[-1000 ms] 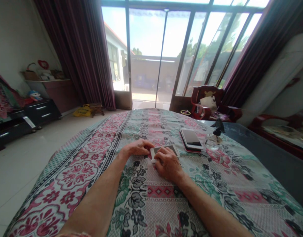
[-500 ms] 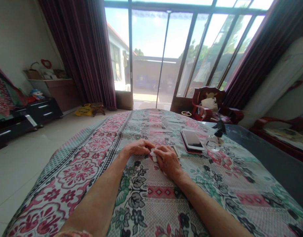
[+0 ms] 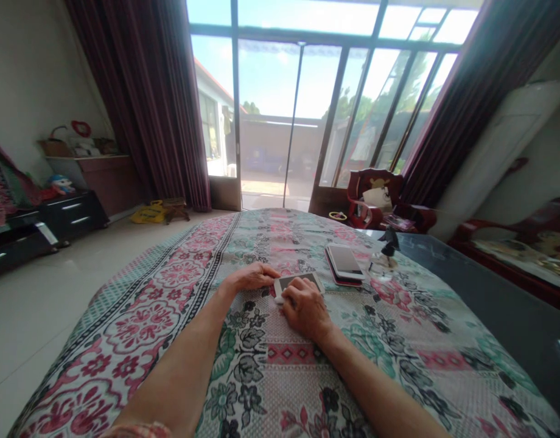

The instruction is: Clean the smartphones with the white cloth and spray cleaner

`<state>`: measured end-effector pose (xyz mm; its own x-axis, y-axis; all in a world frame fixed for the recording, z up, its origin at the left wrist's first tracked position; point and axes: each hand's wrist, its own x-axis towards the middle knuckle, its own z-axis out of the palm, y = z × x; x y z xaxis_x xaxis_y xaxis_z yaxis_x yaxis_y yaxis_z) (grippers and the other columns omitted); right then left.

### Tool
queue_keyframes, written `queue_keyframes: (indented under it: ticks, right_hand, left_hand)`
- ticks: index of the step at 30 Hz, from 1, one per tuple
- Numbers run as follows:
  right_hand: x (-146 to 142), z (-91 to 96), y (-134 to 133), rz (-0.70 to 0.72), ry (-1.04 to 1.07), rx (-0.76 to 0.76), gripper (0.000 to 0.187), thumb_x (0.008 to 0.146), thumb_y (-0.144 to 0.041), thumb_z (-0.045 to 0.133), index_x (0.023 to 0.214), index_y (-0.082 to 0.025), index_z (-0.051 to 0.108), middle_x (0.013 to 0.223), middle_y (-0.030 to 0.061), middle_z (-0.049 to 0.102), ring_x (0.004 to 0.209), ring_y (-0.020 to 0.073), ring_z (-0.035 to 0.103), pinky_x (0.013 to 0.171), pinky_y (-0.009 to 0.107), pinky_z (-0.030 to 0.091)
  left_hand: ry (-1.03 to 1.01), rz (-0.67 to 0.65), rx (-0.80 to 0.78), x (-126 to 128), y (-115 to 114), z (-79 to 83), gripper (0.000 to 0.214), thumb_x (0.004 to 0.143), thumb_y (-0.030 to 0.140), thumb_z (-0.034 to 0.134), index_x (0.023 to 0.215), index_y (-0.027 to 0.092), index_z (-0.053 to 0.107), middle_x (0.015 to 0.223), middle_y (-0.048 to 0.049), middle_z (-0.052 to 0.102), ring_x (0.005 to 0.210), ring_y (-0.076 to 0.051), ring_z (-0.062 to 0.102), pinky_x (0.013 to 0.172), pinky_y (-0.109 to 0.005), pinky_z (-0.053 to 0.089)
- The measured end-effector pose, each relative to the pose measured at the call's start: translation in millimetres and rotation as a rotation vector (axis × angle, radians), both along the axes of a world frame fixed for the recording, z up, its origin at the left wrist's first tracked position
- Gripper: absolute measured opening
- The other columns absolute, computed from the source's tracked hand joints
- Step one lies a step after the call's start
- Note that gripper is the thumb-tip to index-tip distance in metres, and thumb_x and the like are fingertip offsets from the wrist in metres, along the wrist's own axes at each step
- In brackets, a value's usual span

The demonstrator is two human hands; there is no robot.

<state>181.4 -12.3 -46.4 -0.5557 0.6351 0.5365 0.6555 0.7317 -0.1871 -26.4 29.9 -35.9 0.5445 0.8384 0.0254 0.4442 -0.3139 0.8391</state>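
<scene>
A white-framed phone [image 3: 287, 282] with a dark screen lies flat on the patterned tablecloth [image 3: 280, 328], straight ahead of me. My left hand [image 3: 256, 277] has its fingers closed at the phone's left end, steadying that edge. Over the phone's near side rests my right hand [image 3: 305, 304], its fingers curled around a small white wad [image 3: 279, 300]. Only a bit of the wad pokes out by the fingertips; it looks like tissue or cloth, though I cannot tell which. The right hand hides part of the screen.
Right of my hands, a white tablet [image 3: 346, 261] lies on a dark, red-edged item. Beyond it stands a clear object with a black top [image 3: 389, 243]. A dark tabletop [image 3: 467, 274] adjoins on the right. Farther back are a carved wooden chair [image 3: 375, 194] and a yellow bag [image 3: 148, 212].
My hands have parted slightly. Before, both were on the white wad; now the left is at the phone's end and the right holds the wad over the phone. The camera view shifted a little.
</scene>
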Motion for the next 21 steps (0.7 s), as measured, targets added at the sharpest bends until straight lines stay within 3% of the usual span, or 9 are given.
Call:
queue_keyframes:
  ticks: [13, 16, 21]
  right_hand:
    - [59, -9.9, 13, -0.522, 0.196, -0.070, 0.020, 0.080, -0.016, 0.050, 0.078, -0.017, 0.070, 0.083, 0.0074, 0.063, 0.078, 0.0184, 0.056, 0.075, 0.029, 0.041]
    - [66, -11.2, 11, -0.509, 0.307, -0.135, 0.020, 0.077, -0.020, 0.051, 0.078, -0.017, 0.071, 0.080, 0.0068, 0.065, 0.073, 0.0179, 0.059, 0.073, 0.028, 0.043]
    - [65, -10.4, 5, -0.311, 0.359, -0.176, 0.022, 0.074, -0.019, 0.049, 0.075, -0.019, 0.071, 0.079, 0.0040, 0.068, 0.075, 0.0171, 0.062, 0.075, 0.026, 0.044]
  left_hand:
    - [0.030, 0.212, -0.004, 8, -9, -2.2, 0.031, 0.072, 0.018, 0.054, 0.097, 0.016, 0.074, 0.085, -0.0008, 0.071, 0.076, -0.012, 0.057, 0.072, -0.019, 0.045]
    - [0.032, 0.245, -0.002, 9, -12, -3.1, 0.033, 0.072, 0.018, 0.054, 0.099, 0.016, 0.073, 0.090, -0.0016, 0.071, 0.079, -0.013, 0.059, 0.076, -0.020, 0.046]
    - [0.021, 0.323, 0.044, 14, -16, -6.6, 0.036, 0.071, 0.018, 0.055, 0.103, 0.015, 0.072, 0.104, -0.0041, 0.071, 0.093, -0.016, 0.060, 0.085, -0.023, 0.046]
